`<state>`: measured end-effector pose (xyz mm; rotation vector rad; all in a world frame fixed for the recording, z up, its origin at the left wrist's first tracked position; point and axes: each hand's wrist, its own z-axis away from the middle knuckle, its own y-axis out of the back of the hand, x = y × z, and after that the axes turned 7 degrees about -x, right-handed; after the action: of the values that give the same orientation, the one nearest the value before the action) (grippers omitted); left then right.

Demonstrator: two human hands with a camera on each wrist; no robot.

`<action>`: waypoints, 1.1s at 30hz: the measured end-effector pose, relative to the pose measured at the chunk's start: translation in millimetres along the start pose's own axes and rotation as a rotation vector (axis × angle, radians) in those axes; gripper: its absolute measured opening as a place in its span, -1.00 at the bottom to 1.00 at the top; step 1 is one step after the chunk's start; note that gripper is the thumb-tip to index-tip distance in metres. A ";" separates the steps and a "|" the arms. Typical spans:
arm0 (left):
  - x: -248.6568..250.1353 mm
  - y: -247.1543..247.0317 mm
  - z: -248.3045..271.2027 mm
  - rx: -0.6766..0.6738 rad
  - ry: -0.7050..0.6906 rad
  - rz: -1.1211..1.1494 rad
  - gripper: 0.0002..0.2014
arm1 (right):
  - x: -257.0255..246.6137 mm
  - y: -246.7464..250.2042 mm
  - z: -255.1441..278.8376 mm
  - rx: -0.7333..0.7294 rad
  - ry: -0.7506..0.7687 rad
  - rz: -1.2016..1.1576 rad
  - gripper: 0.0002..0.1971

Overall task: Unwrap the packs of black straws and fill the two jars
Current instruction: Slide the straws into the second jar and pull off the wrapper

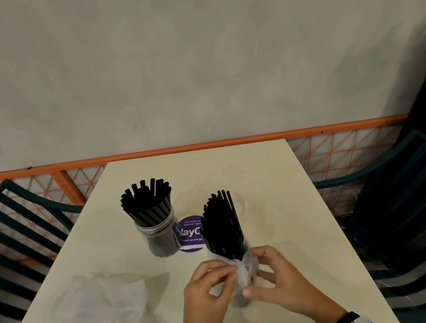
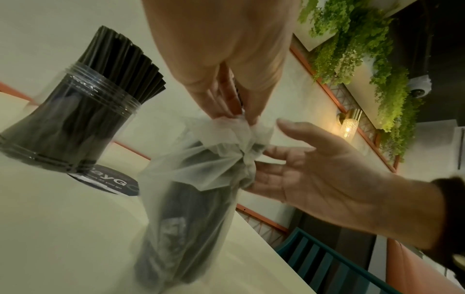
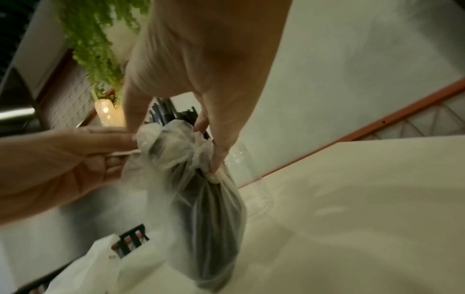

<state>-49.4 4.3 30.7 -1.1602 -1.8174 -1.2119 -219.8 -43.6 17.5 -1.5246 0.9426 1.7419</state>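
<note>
A pack of black straws (image 1: 224, 227) stands upright near the table's front, its lower half in a translucent plastic wrap (image 2: 201, 171) bunched into a knot. My left hand (image 1: 234, 269) pinches the bunched wrap (image 3: 161, 143) from the left. My right hand (image 1: 253, 273) curls round the knotted neck from the right, with a fingertip (image 3: 216, 167) on the knot. A clear jar (image 1: 151, 228) packed with black straws stands at the back left. Just behind the pack is a second clear jar (image 1: 239, 202), mostly hidden; what it holds cannot be seen.
An empty crumpled plastic wrap (image 1: 100, 301) lies on the cream table (image 1: 272, 221) to the left of my hands. A round purple sticker (image 1: 191, 234) sits between the jars. Dark slatted chairs stand at the left (image 1: 5, 224) and right (image 1: 409, 199).
</note>
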 end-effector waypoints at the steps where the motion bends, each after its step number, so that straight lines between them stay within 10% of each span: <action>1: 1.1 1.2 -0.2 -0.033 0.004 0.012 -0.83 | 2.5 -2.3 1.8 -0.002 -0.006 0.010 -0.29; 7: 13.8 8.0 1.1 -0.272 0.037 -0.025 -0.82 | 2.4 0.8 4.9 0.150 0.056 -0.004 -0.78; 13: 54.5 25.9 -38.6 0.113 -0.309 -0.381 -0.65 | 10.3 6.4 6.6 0.164 0.021 0.036 -0.82; 18: 62.2 4.4 -70.2 -0.215 -0.004 -0.684 -0.16 | -1.0 1.2 6.4 0.098 -0.026 0.149 -0.71; 22: 52.3 -9.2 -70.2 -0.238 -0.027 -0.709 -0.42 | -3.5 6.3 3.0 0.036 -0.177 0.083 -0.32; 33: 44.2 -1.4 -65.4 -0.333 -0.259 -0.832 -0.48 | 0.3 8.9 -4.0 -0.066 -0.246 -0.153 -0.47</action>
<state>-65.0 -43.2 91.7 -0.7394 -2.4820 -1.9516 -225.0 -51.8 17.8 -1.3463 0.6348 1.8132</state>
